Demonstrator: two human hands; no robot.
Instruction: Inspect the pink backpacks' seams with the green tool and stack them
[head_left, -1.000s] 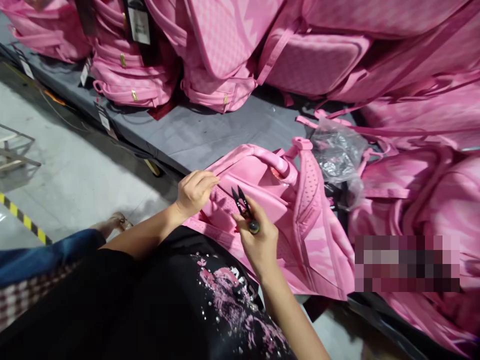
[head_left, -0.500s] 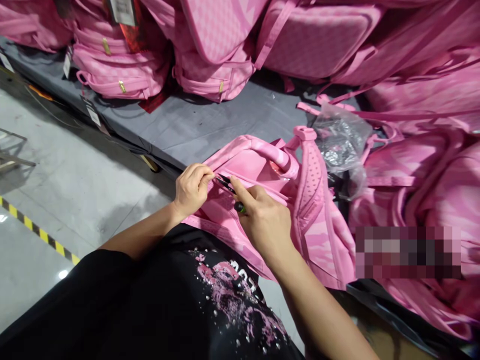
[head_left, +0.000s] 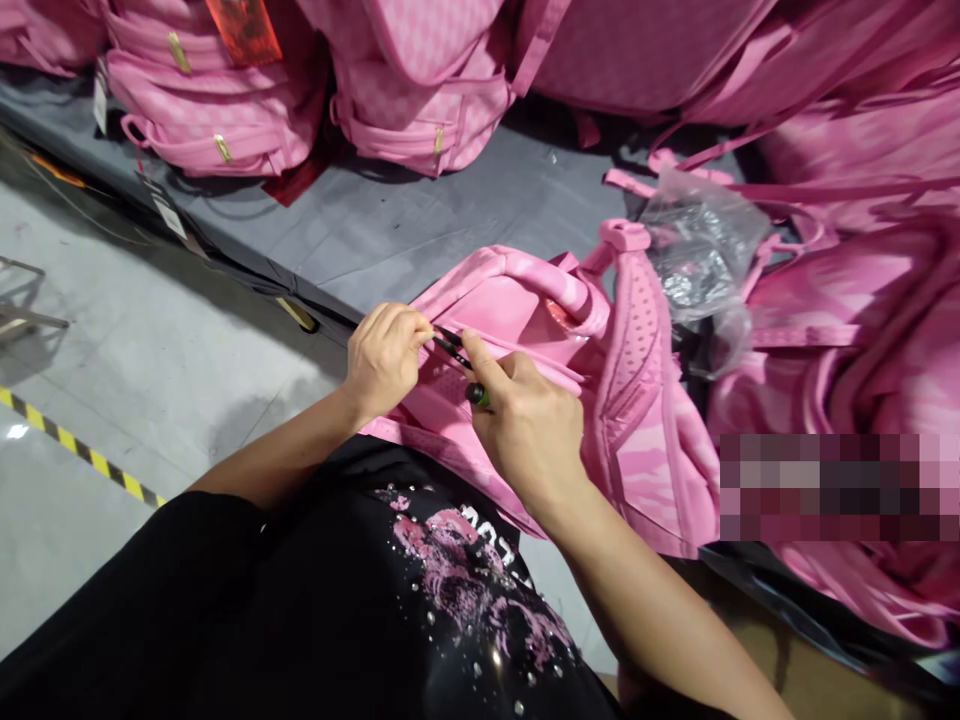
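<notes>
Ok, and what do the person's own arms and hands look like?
The left hand and right hand are bare, with no gloves or bracelets visible. The left sleeve is plain black, ending near the elbow. The black shirt has a pink print with shiny dots.

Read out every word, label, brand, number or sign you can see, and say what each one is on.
Nothing can be read for certain.
White lettering on the black shirt: too blurred.
White tag at the table's edge: too small.
Red tag by a rear backpack: no readable words.
Floor tape: yellow-and-black stripes, no words.
Snips and front backpack: no lettering visible.
</notes>
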